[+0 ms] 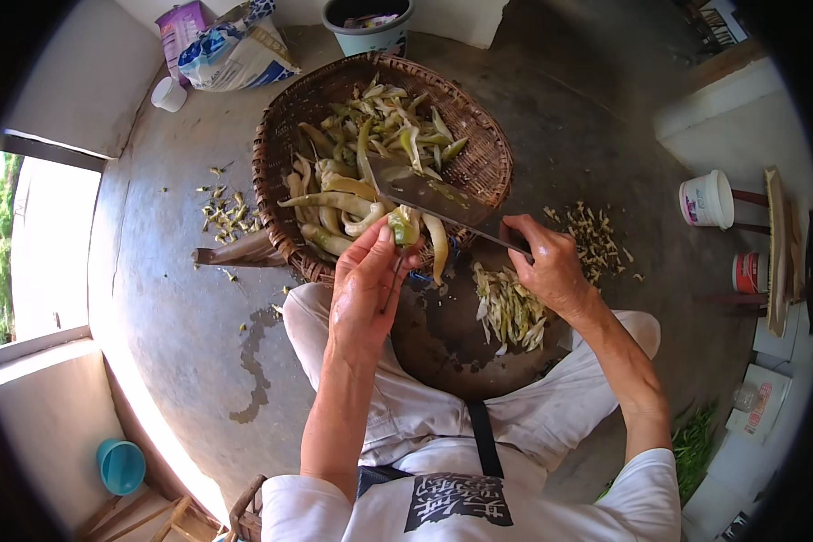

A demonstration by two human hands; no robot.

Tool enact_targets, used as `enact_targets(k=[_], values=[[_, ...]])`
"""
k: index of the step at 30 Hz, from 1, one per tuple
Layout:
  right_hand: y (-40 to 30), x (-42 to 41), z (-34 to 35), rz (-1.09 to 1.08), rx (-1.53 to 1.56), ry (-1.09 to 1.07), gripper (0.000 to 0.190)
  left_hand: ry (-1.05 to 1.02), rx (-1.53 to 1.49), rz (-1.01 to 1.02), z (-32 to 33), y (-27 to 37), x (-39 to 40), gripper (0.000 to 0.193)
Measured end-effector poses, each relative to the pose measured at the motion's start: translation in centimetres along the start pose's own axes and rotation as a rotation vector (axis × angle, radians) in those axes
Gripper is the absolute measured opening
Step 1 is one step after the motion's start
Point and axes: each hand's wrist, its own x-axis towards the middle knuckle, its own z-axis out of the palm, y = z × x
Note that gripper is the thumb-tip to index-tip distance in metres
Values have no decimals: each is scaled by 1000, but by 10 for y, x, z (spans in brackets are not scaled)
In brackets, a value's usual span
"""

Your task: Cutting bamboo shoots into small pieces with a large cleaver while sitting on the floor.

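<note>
My left hand (372, 271) holds a green pepper (404, 227) by its stem end, over the near rim of a round woven basket (491, 142). My right hand (549, 261) grips the handle of a wide-bladed cleaver (440, 200). The blade slants up to the left over the basket, close to the pepper, and bears wet green pieces; whether it touches the pepper I cannot tell. Whole pale peppers (332, 203) lie in the basket's near left part, cut pepper pieces (393, 115) towards its far side. One long pepper (436, 247) hangs over the near rim.
Cut strips (511, 308) lie in a pile between my knees, near my right hand. Small stem bits lie on the floor in piles left (230, 213) and right (593, 240) of the basket. A bucket (369, 37) and plastic bags (234, 54) stand beyond it. A wooden piece (240, 252) juts out left.
</note>
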Motion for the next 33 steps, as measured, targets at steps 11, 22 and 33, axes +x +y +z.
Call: enact_targets(k=[11,22,33], values=[[-35,-1,-3,-367,-69,-32,56,99,-303,105,6,-12,-20,51],[-33,11,-2,-420,-81,12,46,-110,-254,172,-10,-5,-16,57],[-31,3,-14,-177,3,-14,56,-8,-73,131,-27,-17,6,30]])
